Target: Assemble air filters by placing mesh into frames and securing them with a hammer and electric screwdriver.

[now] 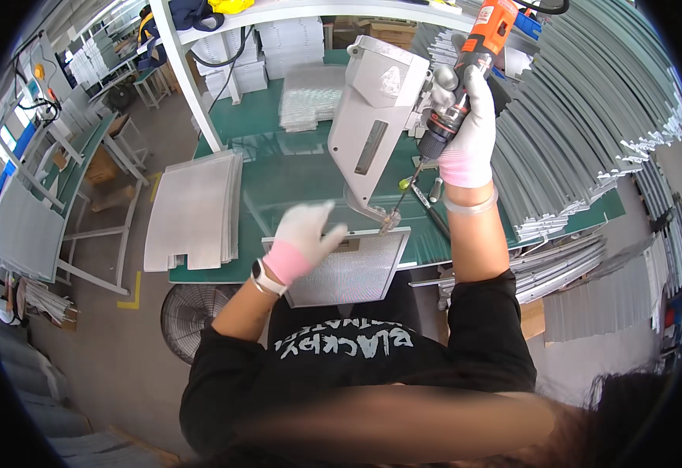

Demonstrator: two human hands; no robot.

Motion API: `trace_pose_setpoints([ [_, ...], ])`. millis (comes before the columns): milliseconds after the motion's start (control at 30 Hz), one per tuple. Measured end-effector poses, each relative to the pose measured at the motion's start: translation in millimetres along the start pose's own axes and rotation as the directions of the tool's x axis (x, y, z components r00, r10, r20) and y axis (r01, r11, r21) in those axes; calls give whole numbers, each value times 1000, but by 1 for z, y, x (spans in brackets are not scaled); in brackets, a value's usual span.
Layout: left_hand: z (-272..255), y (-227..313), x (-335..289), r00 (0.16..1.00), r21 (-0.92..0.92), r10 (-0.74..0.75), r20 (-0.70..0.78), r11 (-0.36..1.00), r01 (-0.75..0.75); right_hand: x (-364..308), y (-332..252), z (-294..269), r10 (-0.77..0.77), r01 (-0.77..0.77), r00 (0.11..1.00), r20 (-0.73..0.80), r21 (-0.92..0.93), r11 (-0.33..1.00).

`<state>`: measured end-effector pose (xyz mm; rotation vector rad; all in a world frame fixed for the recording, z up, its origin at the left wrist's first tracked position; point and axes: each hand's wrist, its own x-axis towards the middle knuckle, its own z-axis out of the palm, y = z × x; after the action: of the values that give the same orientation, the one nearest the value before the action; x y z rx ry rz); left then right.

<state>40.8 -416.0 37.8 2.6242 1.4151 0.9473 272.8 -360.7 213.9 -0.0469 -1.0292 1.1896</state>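
Note:
My right hand (pixel 472 129), in a white and pink glove, is wrapped round an orange and black power screwdriver (pixel 487 35). Its long bit slants down to the small tip of a light grey screw feeder (pixel 380 86), near the top edge of a framed mesh panel (pixel 348 273). That panel leans at the table's near edge, in front of my body. Over its upper left corner is my left hand (pixel 303 238), gloved alike, fingers apart and nothing seen in it. A dark-handled tool (pixel 432 210) lies on the green tabletop (pixel 271 175), beside my right wrist.
Flat mesh sheets (pixel 193 210) are stacked at the table's left, with another pile (pixel 310 97) farther back. Long grey metal strips (pixel 582 117) fill the right side. A white shelf post (pixel 185 78) rises at the back left. A floor fan (pixel 193 320) stands below the table.

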Motion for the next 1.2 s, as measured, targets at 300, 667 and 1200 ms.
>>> trace_pose_setpoints([
  [300,-20,25,-16,993,58,72,89,995,-77,-3,19,5,84,-84,996,-4,38,996],
  [667,-15,47,-41,991,35,22,-129,999,-18,-58,59,13,117,-116,993,27,-25,993],
  [1200,-15,38,-42,991,-73,-2,-131,997,-8,-63,68,13,164,-159,983,81,-62,985],
])
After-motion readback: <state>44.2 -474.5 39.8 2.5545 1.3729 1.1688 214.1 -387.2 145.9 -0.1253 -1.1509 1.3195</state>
